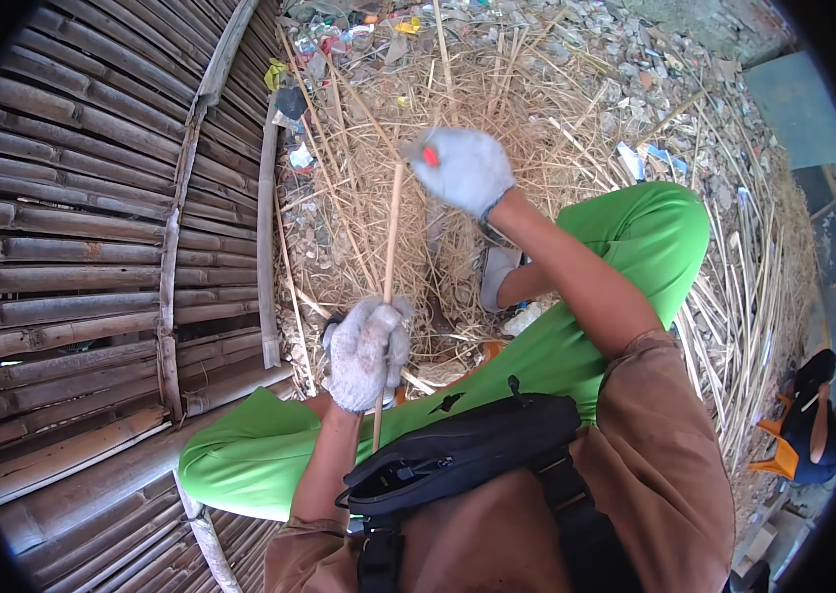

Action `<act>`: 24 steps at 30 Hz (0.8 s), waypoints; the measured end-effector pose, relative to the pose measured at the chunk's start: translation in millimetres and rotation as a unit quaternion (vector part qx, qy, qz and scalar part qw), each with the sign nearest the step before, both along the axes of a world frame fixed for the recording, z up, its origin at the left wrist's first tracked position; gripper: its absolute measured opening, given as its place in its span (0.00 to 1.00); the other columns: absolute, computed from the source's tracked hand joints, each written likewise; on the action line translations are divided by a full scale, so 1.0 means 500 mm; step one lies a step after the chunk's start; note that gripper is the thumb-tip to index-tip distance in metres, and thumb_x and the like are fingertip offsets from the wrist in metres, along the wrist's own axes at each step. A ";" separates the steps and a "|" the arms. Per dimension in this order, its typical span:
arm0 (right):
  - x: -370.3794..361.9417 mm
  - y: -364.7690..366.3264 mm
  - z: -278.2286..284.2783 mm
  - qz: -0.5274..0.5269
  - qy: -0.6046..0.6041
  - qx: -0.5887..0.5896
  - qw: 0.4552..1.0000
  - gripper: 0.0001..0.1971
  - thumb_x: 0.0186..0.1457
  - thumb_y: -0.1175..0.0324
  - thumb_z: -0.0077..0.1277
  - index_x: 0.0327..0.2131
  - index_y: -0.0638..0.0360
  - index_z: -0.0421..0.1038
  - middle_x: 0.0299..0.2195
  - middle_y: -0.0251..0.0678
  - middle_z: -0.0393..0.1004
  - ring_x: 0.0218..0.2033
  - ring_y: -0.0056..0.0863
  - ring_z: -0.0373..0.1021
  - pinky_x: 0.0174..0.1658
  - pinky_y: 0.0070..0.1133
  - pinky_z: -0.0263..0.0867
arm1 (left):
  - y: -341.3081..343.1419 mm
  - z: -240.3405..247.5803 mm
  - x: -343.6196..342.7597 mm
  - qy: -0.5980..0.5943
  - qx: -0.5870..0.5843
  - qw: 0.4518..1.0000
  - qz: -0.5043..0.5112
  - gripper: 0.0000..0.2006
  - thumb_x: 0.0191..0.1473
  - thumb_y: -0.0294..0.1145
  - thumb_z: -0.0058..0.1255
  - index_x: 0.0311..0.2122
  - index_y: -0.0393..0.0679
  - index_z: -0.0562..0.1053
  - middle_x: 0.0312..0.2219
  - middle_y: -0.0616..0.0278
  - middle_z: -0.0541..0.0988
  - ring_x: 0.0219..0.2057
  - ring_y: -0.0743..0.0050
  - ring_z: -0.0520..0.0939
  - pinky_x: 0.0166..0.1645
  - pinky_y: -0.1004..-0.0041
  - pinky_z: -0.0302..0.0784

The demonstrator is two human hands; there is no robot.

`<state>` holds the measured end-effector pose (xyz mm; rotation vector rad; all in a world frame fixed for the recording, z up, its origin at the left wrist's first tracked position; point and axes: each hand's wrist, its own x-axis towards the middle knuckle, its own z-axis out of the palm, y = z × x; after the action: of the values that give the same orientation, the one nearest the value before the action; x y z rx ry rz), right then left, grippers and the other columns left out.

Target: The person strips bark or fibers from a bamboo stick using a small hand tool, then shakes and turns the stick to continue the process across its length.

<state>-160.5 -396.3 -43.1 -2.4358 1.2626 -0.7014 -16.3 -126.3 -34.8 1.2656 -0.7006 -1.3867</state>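
My left hand (358, 356), in a whitish work glove, is closed around a thin bamboo stick (393, 232). The stick stands lengthwise before me, its lower end reaching back toward my lap. Near its far end, my right hand (467, 170), also gloved, is closed on a small knife-like tool with a red part (430, 156). A short greyish tip pokes out to the left, close to the end of the stick. Motion blurs this tool, and the glove hides most of it, so whether it touches the stick is unclear.
A bamboo slat wall (72, 237) runs along the left. Straw and shavings (527, 109) cover the ground, with litter (339, 44) beyond. Long thin strips (734, 336) lie at right. A black bag (467, 445) rests on my lap. Another person (818, 420) sits far right, near an orange chair (774, 457).
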 end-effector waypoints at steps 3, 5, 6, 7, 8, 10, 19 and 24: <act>-0.046 -0.083 0.007 -0.066 0.041 -0.044 0.996 0.24 0.63 0.42 0.55 0.28 0.53 0.77 0.26 0.48 0.82 0.32 0.51 0.82 0.38 0.46 0.78 | 0.007 0.010 -0.017 0.009 0.023 0.999 -0.029 0.16 0.77 0.38 0.45 0.51 0.33 0.76 0.16 0.67 0.73 0.12 0.82 0.67 0.17 0.79 0.62; -0.042 -0.064 0.011 -0.058 0.034 -0.039 0.997 0.22 0.63 0.43 0.56 0.29 0.53 0.77 0.26 0.48 0.82 0.32 0.51 0.82 0.38 0.46 0.78 | -0.001 0.008 -0.012 0.015 0.028 0.999 -0.018 0.17 0.77 0.38 0.46 0.51 0.31 0.75 0.17 0.65 0.74 0.13 0.81 0.68 0.18 0.78 0.64; -0.036 -0.044 0.013 -0.051 0.024 -0.031 0.998 0.21 0.63 0.45 0.56 0.29 0.53 0.77 0.26 0.48 0.82 0.32 0.51 0.82 0.38 0.46 0.78 | -0.004 -0.002 -0.008 0.031 0.027 0.999 0.007 0.17 0.76 0.37 0.46 0.52 0.31 0.75 0.18 0.65 0.74 0.14 0.81 0.69 0.19 0.78 0.64; -0.029 -0.023 0.012 -0.048 0.024 -0.031 0.998 0.21 0.63 0.45 0.56 0.29 0.53 0.77 0.26 0.48 0.82 0.32 0.51 0.82 0.38 0.46 0.78 | -0.007 -0.008 -0.006 0.046 0.026 0.998 0.031 0.17 0.76 0.37 0.47 0.53 0.31 0.75 0.19 0.64 0.74 0.15 0.80 0.70 0.20 0.78 0.65; -0.024 0.004 0.011 0.006 0.011 -0.019 1.000 0.20 0.62 0.46 0.57 0.30 0.52 0.77 0.26 0.47 0.82 0.32 0.51 0.82 0.38 0.46 0.78 | -0.009 -0.008 -0.005 0.057 0.030 0.997 0.038 0.17 0.76 0.36 0.48 0.54 0.30 0.75 0.19 0.64 0.74 0.16 0.80 0.71 0.20 0.77 0.65; -0.007 0.055 0.000 0.060 -0.007 -0.002 0.998 0.18 0.62 0.47 0.57 0.30 0.52 0.77 0.26 0.47 0.81 0.32 0.51 0.82 0.38 0.45 0.78 | -0.009 -0.019 0.000 0.043 0.017 0.998 0.037 0.17 0.75 0.38 0.49 0.54 0.31 0.75 0.19 0.65 0.73 0.16 0.79 0.71 0.19 0.76 0.66; -0.017 -0.030 -0.011 0.016 0.043 -0.032 0.998 0.22 0.67 0.45 0.55 0.29 0.54 0.75 0.26 0.47 0.81 0.30 0.53 0.80 0.34 0.46 0.76 | 0.002 -0.005 -0.007 0.063 0.026 0.998 -0.011 0.16 0.77 0.37 0.46 0.54 0.32 0.73 0.18 0.66 0.73 0.12 0.81 0.67 0.17 0.79 0.61; -0.021 -0.002 -0.010 0.010 0.000 -0.048 0.999 0.21 0.65 0.47 0.55 0.30 0.55 0.75 0.27 0.48 0.81 0.30 0.54 0.80 0.36 0.47 0.76 | -0.009 0.004 -0.015 0.032 0.014 0.999 0.026 0.13 0.74 0.32 0.51 0.55 0.33 0.73 0.22 0.63 0.77 0.13 0.83 0.70 0.18 0.80 0.64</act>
<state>-170.9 -397.4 -47.9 -2.5216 1.2278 -0.7750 -23.8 -130.6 -32.8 1.2475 -0.6035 -1.3930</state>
